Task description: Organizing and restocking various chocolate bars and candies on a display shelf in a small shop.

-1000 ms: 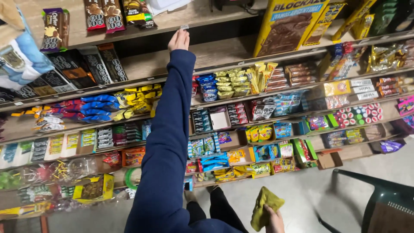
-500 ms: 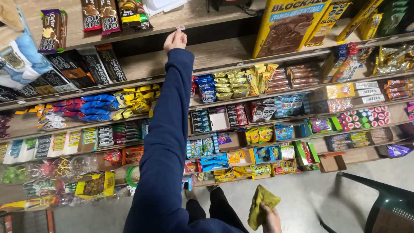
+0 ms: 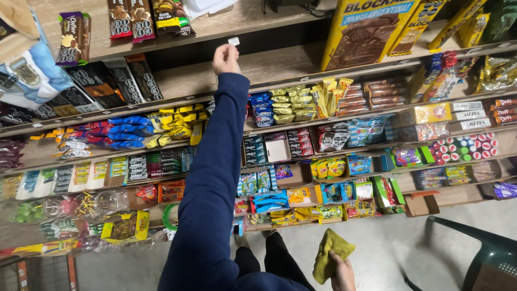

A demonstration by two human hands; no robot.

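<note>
I see my left hand (image 3: 225, 59) stretched up on a dark blue sleeve (image 3: 212, 178), its fingers pinched on a small white tag (image 3: 233, 41) that sits at the fingertips, right at the front edge of the upper wooden shelf (image 3: 280, 62). Just left of that hand lie dark chocolate bars (image 3: 102, 81) flat on the same shelf, and above it more bars (image 3: 132, 19) stand on the top board. To its right stands a big yellow chocolate box (image 3: 366, 32). Below the hand, beside the sleeve, are blue and yellow candy packs (image 3: 280, 105). My right hand (image 3: 342, 272) hangs low near the floor (image 3: 388, 242), clenched around a yellow-green cloth (image 3: 329, 253). Right of that hand I see a dark green chair (image 3: 476, 253).
</note>
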